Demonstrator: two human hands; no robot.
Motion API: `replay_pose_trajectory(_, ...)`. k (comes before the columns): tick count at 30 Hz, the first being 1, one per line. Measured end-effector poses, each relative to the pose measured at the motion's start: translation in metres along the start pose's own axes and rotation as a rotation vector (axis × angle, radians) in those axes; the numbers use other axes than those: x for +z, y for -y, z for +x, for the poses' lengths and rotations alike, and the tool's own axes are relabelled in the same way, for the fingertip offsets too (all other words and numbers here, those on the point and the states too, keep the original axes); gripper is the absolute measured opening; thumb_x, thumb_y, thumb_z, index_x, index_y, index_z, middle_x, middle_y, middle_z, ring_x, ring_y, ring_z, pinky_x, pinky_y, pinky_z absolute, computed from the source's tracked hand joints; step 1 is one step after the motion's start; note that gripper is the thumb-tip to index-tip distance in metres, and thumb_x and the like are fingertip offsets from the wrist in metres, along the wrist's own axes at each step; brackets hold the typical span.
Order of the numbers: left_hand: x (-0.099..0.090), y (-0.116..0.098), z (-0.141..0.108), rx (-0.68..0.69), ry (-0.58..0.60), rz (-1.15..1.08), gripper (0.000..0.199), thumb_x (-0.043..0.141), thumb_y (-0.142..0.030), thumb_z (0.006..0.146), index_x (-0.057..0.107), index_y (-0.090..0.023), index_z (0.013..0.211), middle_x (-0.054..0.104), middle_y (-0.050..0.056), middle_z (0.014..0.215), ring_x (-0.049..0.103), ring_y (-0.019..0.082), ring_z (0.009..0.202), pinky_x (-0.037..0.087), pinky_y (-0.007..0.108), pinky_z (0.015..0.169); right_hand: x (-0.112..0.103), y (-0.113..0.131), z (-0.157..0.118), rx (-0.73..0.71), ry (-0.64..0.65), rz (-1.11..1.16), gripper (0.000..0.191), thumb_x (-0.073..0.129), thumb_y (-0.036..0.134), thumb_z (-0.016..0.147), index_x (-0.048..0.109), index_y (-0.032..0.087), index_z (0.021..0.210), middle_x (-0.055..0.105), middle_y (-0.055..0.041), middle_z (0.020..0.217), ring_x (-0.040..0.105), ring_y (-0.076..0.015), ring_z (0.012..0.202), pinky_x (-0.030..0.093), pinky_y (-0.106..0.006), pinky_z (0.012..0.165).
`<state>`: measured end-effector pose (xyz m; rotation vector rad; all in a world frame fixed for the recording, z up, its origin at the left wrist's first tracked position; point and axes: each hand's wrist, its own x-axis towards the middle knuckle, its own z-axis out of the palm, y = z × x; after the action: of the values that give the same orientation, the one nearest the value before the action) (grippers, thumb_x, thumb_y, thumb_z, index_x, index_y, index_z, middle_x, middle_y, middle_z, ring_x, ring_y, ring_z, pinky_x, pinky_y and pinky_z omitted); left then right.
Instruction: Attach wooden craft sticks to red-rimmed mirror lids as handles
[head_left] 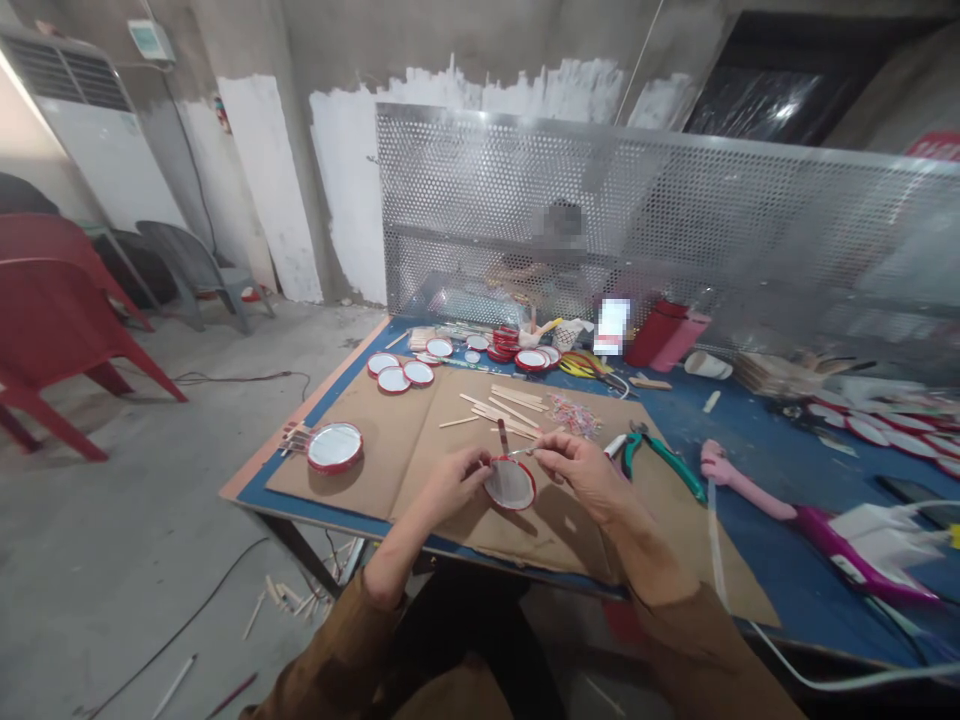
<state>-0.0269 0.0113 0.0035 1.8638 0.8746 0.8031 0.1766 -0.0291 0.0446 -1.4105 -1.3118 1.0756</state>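
My left hand [463, 472] grips the edge of a red-rimmed round disc [511, 484] with a pale grey face, held tilted above the cardboard. A dark brown stick [502, 436] stands up at its top rim. By that rim, my right hand [574, 468] has thumb and fingers pinched on a thin, light sliver [523, 451] too small to name. Just beyond lie loose wooden sticks [501, 408] and a pile of tiny coloured pieces [574, 414]. Green-handled pliers [670, 461] rest to the right of my right hand.
Another red-rimmed disc [334, 447] lies at the left of the cardboard [420, 440], with several more behind. A pink and purple glue gun [814, 535] and its cable occupy the right. Bottles [658, 335], a lit phone [612, 327] and a perforated metal panel [480, 200] stand at the back.
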Motion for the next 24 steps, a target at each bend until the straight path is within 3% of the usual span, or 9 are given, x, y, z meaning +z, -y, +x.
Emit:
replay_pose_trajectory(10, 0.001, 0.0, -0.001, -0.002, -0.02, 0.085, 0.015, 0.047, -0.027, 0.081, 0.058, -0.018, 0.083, 0.048, -0.004, 0.058, 0.042, 0.011, 0.054, 0.031, 0.021, 0.054, -0.001, 0.013, -0.02, -0.051, -0.05, -0.091, 0.025, 0.065, 0.04, 0.069, 0.064, 0.016, 0.078, 0.057, 0.0012, 0.066, 0.041, -0.0086, 0.054, 0.031, -0.022, 0.05)
replay_pose_trajectory(15, 0.002, 0.003, -0.002, 0.022, -0.062, 0.125, 0.013, 0.049, -0.025, 0.08, 0.058, -0.017, 0.081, 0.05, -0.005, 0.058, 0.044, 0.01, 0.053, 0.033, 0.02, 0.053, 0.009, 0.019, -0.033, -0.065, 0.007, -0.183, 0.021, 0.062, 0.037, 0.074, 0.065, 0.017, 0.077, 0.06, 0.0009, 0.069, 0.05, -0.011, 0.061, 0.038, -0.023, 0.058)
replay_pose_trajectory(18, 0.001, 0.001, -0.003, -0.007, -0.074, 0.088, 0.012, 0.049, -0.026, 0.08, 0.057, -0.017, 0.079, 0.052, -0.004, 0.057, 0.046, 0.01, 0.053, 0.034, 0.02, 0.051, 0.02, 0.01, -0.038, -0.071, 0.011, -0.255, 0.019, 0.059, 0.036, 0.075, 0.065, 0.018, 0.076, 0.063, -0.0001, 0.069, 0.054, -0.0138, 0.066, 0.04, -0.024, 0.06)
replay_pose_trajectory(24, 0.0, 0.002, -0.004, -0.084, -0.091, -0.036, 0.015, 0.05, -0.032, 0.08, 0.054, -0.018, 0.076, 0.051, -0.005, 0.051, 0.047, 0.009, 0.047, 0.034, 0.019, 0.046, 0.037, -0.022, -0.043, -0.047, -0.067, -0.348, 0.024, 0.056, 0.04, 0.077, 0.064, 0.018, 0.073, 0.059, 0.0017, 0.061, 0.051, -0.0123, 0.057, 0.036, -0.023, 0.053)
